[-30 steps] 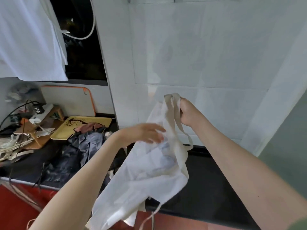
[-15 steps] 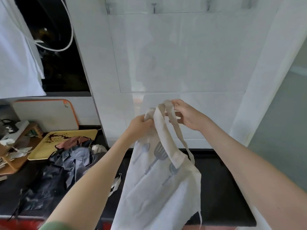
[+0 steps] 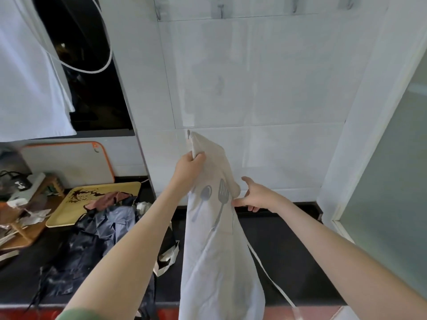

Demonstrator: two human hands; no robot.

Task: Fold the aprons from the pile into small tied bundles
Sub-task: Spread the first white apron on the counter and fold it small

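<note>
This looks like a kitchen in a home. The wall [image 3: 265,77] is white tiles with hooks [image 3: 220,11] up high. A long black counter [image 3: 288,250] runs below it. A cutting board [image 3: 69,162] leans on the wall, a yellow tray [image 3: 67,211] lies near it, and the apron [image 3: 219,262] has a spoon printed on it.

Two hands are in view: one left hand [image 3: 188,165] and one right hand [image 3: 256,197]. There is one pale apron [image 3: 215,250], and it carries two grey prints — one spoon [image 3: 204,195] and one slotted spatula [image 3: 223,195]. One long strap [image 3: 270,278] shows beside it. On the one black countertop [image 3: 288,239] there is one pile of dark aprons [image 3: 97,239]; how many it contains, I cannot tell. Also one yellow tray [image 3: 69,213], one cutting board [image 3: 67,160], one white hanging cloth [image 3: 27,77] — and four wall hooks [image 3: 220,11].
</note>
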